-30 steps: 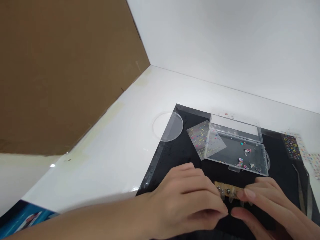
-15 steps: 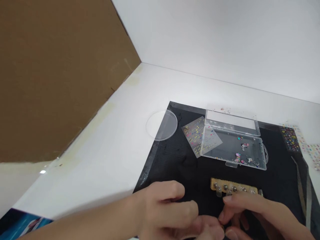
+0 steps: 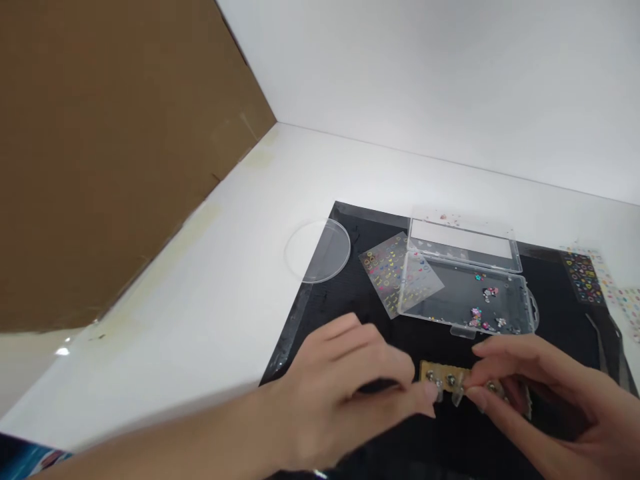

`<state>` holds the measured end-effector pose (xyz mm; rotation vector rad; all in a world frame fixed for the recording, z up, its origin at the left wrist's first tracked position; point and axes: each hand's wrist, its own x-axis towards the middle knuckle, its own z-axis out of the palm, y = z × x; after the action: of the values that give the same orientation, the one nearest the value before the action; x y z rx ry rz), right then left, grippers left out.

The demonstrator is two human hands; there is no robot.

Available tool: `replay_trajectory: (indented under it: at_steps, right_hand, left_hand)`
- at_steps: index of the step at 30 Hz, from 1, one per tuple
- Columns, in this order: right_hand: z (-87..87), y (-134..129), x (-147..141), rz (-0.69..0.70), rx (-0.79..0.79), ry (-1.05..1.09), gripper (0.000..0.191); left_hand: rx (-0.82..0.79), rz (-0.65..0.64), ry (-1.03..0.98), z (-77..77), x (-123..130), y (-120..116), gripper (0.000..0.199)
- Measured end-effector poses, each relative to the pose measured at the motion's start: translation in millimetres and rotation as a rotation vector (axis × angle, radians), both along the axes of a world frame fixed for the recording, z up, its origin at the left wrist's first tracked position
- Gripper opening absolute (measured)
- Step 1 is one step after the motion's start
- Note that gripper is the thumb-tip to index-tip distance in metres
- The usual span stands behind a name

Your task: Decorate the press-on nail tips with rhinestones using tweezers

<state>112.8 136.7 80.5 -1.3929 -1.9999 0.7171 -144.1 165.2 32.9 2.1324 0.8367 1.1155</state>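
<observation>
Tan studded strip (image 3: 444,373) half hidden by narrowly curled left hand (image 3: 350,393) and right hand (image 3: 530,380), grip unclear

black mat (image 3: 340,300) | open clear box, charms (image 3: 465,297) | sticker sheet (image 3: 395,273) | round clear disc (image 3: 317,250) | tweezers (image 3: 611,353) | cardboard panel (image 3: 115,153)

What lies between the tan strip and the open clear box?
In the head view, only black mat shows between the tan strip and the clear box, apart from the box's small tab and the right hand's fingers.
</observation>
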Motion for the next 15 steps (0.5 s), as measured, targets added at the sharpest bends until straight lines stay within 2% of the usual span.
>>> replay_trajectory:
  at_steps: [3,6,8,11,15]
  right_hand:
    - [5.0,8.5,5.0,-0.003,-0.041,-0.103,0.016]
    - [8.4,9.1,4.3,0.004,-0.119,-0.180,0.019]
    - [9.8,9.3,2.3,0.021,-0.145,-0.196,0.021]
    - [11.8,11.5,-1.7,0.048,-0.125,-0.221,0.026]
    - [14.7,15.6,-6.4,0.056,-0.045,-0.286,0.036]
  left_hand:
    - [0.131,0.007,0.058,-9.3,4.0,10.1,0.016]
    - [0.201,-0.025,0.134,-12.9,3.3,8.8,0.043]
    - [0.163,-0.067,0.185,-10.9,3.0,5.8,0.053]
    - [0.090,-0.112,0.214,-8.5,5.5,1.1,0.053]
    - [-0.016,-0.070,0.159,-14.1,12.6,-6.0,0.059]
